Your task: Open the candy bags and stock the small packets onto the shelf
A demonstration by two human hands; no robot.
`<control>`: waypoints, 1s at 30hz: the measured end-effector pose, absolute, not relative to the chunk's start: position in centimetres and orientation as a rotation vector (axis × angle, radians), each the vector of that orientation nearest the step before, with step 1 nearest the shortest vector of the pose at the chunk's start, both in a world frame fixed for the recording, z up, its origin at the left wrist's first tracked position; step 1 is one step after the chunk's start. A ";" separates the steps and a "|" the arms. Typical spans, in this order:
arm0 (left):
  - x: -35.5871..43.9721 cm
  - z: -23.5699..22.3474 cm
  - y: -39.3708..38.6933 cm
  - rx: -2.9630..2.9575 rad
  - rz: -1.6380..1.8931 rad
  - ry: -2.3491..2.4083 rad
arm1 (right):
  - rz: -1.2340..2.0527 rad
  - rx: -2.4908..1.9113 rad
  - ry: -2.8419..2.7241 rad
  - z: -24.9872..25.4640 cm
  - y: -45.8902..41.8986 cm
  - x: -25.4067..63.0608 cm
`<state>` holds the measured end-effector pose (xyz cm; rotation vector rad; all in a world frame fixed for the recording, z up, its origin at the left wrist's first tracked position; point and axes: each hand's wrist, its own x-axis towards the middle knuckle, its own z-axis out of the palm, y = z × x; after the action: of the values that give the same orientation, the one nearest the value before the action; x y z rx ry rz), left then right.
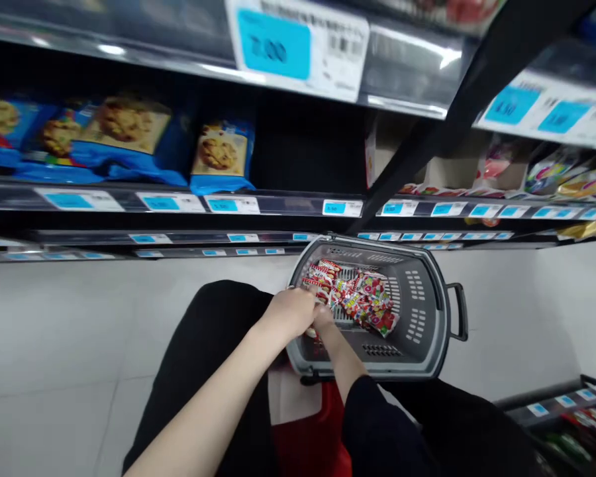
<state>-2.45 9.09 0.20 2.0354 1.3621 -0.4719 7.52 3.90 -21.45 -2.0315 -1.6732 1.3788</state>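
A grey plastic shopping basket (pixel 427 344) stands on the floor in front of my legs. Over its left end, my left hand (pixel 294 311) has its fingers curled closed. Right beside it, my right hand (pixel 322 317) reaches into the basket, closed too; what either one grips is hidden. Small red-and-white snack packets (pixel 326 270) lie by my fingertips along the basket's left side. Several colourful candy packets (pixel 370 295) rest in the middle of the basket.
Ahead runs a dark store shelf (pixel 288 202) with price tags. Blue cookie packages (pixel 221 156) sit on it at the left, bagged sweets (pixel 551 169) at the right. The basket's handle (pixel 459 311) sticks out rightward. Another low shelf (pixel 566 404) stands at the lower right.
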 end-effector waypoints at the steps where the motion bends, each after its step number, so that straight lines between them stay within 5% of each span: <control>1: -2.2 -0.1 9.3 2.046 -0.486 1.350 | 1.398 -2.065 -1.682 -21.9 4.0 8.6; 12: 1.9 -2.4 9.7 2.127 -0.555 1.288 | 1.157 -2.902 -1.785 -25.3 -1.0 30.9; 30: 2.6 -2.4 9.3 2.067 -0.552 1.297 | 1.047 -2.630 -2.111 -27.2 -1.2 30.2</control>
<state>2.65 9.30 -2.42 2.0674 1.2970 -0.5522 30.18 -1.17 -27.17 -2.6297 -2.1112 1.0469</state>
